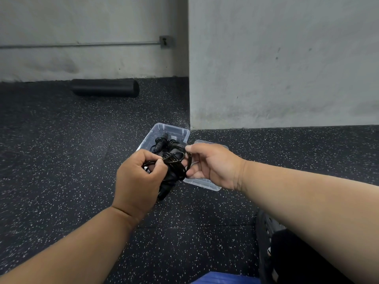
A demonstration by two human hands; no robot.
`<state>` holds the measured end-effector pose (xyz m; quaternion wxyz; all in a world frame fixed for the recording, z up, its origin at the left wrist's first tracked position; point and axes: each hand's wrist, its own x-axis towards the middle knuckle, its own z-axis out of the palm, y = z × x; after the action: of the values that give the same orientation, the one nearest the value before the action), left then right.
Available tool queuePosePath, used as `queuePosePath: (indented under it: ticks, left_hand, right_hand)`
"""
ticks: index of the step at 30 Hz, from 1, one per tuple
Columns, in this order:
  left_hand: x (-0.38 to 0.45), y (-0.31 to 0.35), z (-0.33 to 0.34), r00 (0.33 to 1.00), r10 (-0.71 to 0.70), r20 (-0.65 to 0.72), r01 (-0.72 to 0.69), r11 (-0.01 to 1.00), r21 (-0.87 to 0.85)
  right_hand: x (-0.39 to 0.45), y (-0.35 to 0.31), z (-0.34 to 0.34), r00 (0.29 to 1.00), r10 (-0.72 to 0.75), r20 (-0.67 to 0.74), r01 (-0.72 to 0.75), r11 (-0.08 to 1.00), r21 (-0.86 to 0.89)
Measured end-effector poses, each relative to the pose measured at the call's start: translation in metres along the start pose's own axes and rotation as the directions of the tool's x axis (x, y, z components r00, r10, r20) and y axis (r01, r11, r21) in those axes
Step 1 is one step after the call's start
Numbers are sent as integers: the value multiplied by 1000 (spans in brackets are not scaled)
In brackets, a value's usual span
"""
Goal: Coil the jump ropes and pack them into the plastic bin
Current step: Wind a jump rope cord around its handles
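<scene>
Your left hand (pixel 139 177) grips a coiled black jump rope (pixel 174 165), fingers curled round the loops, thumb pressing on top. The bundle hangs above the floor (pixel 61 150), between your two hands, with its handle (pixel 164 193) pointing down and toward you below the left hand.

Your right hand (pixel 213 167) pinches a loop at the right side of the same coil, thumb above and fingers below; the strand passes between them. Both hands are closed on the rope, neither is spread wide.

The clear plastic bin (pixel 176 130) sits on the floor just beyond your hands, near the corner of the grey wall (pixel 287 68). It is partly hidden by the held bundle. Inside it lie more black ropes (pixel 162 142) with handles showing; how many cannot be told. The held rope is in front of the bin, not in it.

The clear lid (pixel 203 183) lies flat on the floor to the right of the bin, mostly under your right hand.

Far left, a black foam roller (pixel 105 88) rests against the base of the far wall. A conduit with an outlet box (pixel 165 42) runs along that wall. Near right, a dark object and a blue edge (pixel 223 278) enter at the bottom; what they are cannot be told.
</scene>
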<state>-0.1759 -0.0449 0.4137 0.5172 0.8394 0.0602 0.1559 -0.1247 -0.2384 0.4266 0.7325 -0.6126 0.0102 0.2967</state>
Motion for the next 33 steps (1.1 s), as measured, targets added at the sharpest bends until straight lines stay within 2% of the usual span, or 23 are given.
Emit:
queuePosePath:
  ticks: [4, 8, 11, 17, 21, 25, 27, 29, 31, 33]
  left_hand:
    - [-2, 1, 0, 999, 46, 12, -46, 999, 21]
    - [-4, 0, 2, 996, 87, 23, -88, 994, 62]
    - [-1, -3, 1, 995, 100, 26, -102, 992, 76]
    - [5, -9, 1, 979, 202, 31, -205, 973, 111]
    - [6, -14, 5, 973, 228, 47, -232, 967, 106]
    - [2, -14, 11, 979, 192, 68, -197, 976, 88]
    - [0, -11, 10, 984, 89, 157, -87, 996, -21]
    - [0, -2, 8, 951, -83, 296, 164, 952, -257]
    - [4, 2, 7, 870, -230, 437, 418, 814, -404]
    - [11, 4, 5, 764, -298, 573, 598, 660, -455]
  right_hand:
    - [2, 5, 0, 998, -59, -21, 54, 981, -188]
    - [-1, 4, 7, 966, -255, -36, 210, 860, -466]
    - [-5, 2, 11, 962, -271, -8, 234, 844, -483]
    - [-6, -3, 10, 972, -232, -41, 181, 847, -499]
    - [-10, -6, 10, 962, -270, -46, 184, 762, -621]
    - [-9, -2, 14, 925, -374, -67, 215, 661, -719]
    - [-8, -1, 16, 900, -434, -51, 232, 575, -784]
    - [-10, -3, 19, 870, -494, 4, 274, 476, -836]
    - [-12, -4, 20, 858, -507, 86, 324, 403, -856]
    - [-13, -1, 22, 858, -490, 154, 359, 356, -863]
